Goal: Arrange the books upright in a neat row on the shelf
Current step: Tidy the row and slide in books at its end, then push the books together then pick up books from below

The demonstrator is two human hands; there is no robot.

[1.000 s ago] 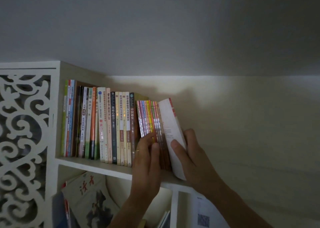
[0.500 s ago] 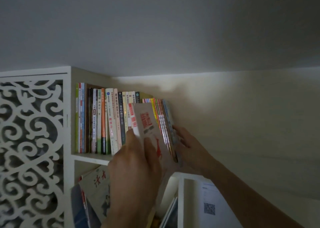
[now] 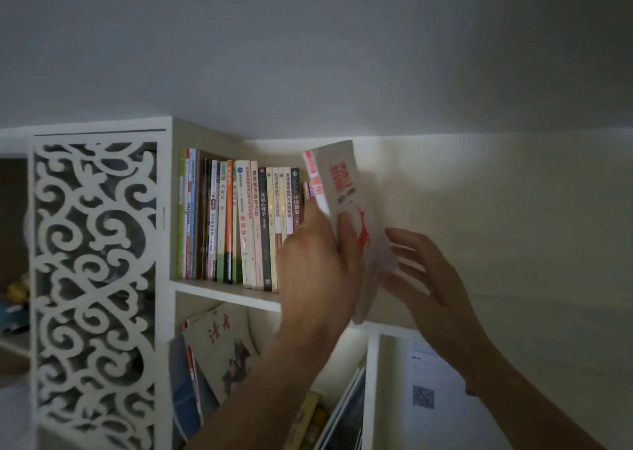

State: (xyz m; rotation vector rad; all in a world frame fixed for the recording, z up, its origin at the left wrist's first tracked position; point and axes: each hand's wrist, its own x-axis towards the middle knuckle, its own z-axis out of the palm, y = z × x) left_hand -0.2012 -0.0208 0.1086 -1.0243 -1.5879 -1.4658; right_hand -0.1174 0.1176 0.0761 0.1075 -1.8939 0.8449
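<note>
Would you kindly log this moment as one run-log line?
left hand: grips white book, tilted at row's right end | right hand: open beside it | shelf: row upright

- Left hand [image 3: 318,261] grips a pale book [image 3: 346,210], tilted, at the right end of the row [image 3: 239,223].
- Right hand [image 3: 421,275], fingers spread, sits just beside the book.
- Row stands upright on the shelf [image 3: 222,292].
- Loose books [image 3: 219,350] lean below.

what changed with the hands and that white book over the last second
The left hand took over the white book with red lettering, pulled it out of the row's right end and now holds it raised, tilted, cover facing out. The right hand let go of it and hovers open beside it. The row of upright books on the shelf stayed put.
</note>
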